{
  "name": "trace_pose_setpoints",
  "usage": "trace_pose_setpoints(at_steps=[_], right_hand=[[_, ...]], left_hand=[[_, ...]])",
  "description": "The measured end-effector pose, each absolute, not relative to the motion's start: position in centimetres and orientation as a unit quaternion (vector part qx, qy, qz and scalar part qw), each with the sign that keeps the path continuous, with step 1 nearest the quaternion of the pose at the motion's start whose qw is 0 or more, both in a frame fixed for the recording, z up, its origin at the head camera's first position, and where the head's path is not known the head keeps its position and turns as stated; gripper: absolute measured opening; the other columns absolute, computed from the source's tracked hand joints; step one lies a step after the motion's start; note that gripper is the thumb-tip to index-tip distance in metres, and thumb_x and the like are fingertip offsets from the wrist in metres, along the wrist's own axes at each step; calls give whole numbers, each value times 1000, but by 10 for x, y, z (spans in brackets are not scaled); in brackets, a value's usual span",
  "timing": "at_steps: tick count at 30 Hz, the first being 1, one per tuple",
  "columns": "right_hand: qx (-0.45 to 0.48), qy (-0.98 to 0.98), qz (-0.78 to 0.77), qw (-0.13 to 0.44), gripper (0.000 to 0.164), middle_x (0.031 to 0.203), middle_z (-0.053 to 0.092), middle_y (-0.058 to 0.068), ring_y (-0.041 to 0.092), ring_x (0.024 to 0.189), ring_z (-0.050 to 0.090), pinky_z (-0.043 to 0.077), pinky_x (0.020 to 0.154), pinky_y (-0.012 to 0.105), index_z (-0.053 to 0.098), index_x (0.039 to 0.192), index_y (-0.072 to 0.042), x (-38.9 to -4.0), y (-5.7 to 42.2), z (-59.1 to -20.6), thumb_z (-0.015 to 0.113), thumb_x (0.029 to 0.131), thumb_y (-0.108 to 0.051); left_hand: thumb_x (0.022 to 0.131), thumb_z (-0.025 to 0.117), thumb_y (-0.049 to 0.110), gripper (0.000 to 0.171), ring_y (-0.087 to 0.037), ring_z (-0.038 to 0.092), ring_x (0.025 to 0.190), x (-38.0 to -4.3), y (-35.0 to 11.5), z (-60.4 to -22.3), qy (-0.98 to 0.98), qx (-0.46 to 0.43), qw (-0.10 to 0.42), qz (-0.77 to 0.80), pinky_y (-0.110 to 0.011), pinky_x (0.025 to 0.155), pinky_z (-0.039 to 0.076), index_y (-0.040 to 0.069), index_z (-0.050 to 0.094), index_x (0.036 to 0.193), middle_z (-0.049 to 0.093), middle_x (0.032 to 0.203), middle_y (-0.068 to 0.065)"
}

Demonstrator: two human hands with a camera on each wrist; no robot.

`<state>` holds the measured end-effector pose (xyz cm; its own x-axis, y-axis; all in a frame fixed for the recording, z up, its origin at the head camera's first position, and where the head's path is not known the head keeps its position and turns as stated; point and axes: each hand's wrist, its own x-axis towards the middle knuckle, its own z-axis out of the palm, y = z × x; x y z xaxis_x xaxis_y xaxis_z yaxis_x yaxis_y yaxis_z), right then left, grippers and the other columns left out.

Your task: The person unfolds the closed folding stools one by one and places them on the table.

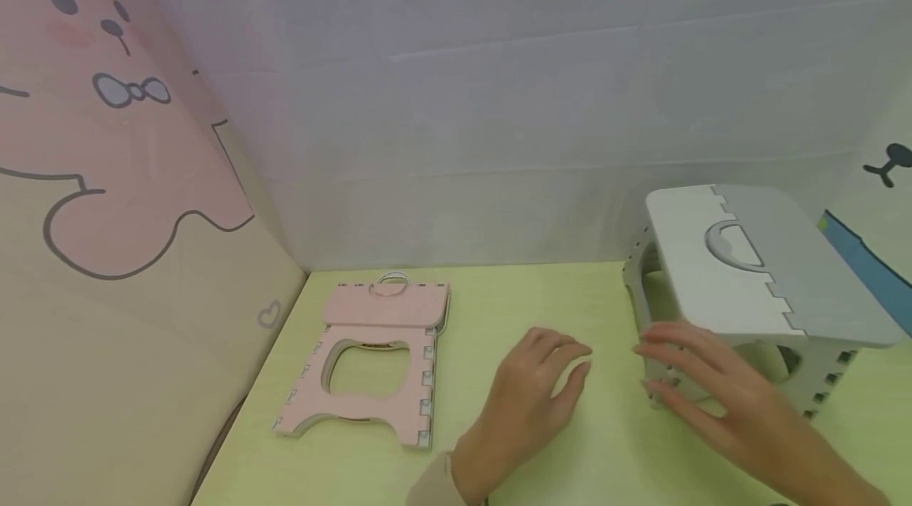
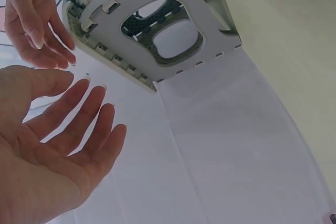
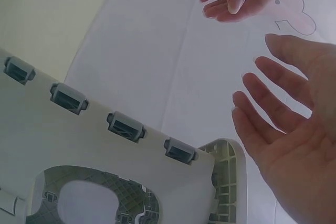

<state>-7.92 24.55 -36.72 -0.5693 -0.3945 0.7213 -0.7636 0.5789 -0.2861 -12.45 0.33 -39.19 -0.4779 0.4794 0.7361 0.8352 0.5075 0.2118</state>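
A white and grey folding step stool (image 1: 684, 253) stands unfolded at the right of the table. My right hand (image 1: 741, 403) hovers in front of its near left corner, fingers spread and slightly bent, holding nothing. Between the two stools, my left hand (image 1: 527, 395) is held over the tabletop with loosely bent fingers and nothing in them. A pink folding stool (image 1: 385, 306) lies folded flat to the left of that hand, its handle loop at the far end. Both wrist views show the palms bare and the fingers apart from the white and grey stool (image 2: 184, 72).
The yellow-green tabletop (image 1: 527, 292) meets a pale cloth backdrop (image 1: 456, 134). On the left hangs a cloth panel (image 1: 142, 332) with a pink cartoon animal. Another printed panel (image 1: 883, 229), with a blue patch, stands close behind the unfolded stool at the right.
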Motion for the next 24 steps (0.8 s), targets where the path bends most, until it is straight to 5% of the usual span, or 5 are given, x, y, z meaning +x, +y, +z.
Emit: trace_pose_setpoints(at_steps=[24], right_hand=[[328,-853,304,269,48,129,64,3,10,121,56,36,106,8,68,131,-11,-89,234,-397,48,107,-48]], left_hand=[[92,76,9,11,-14,64,99,-122,-26,-409,-841,-365,257,-308,-19,88,54,11,75,102,71,101,1]])
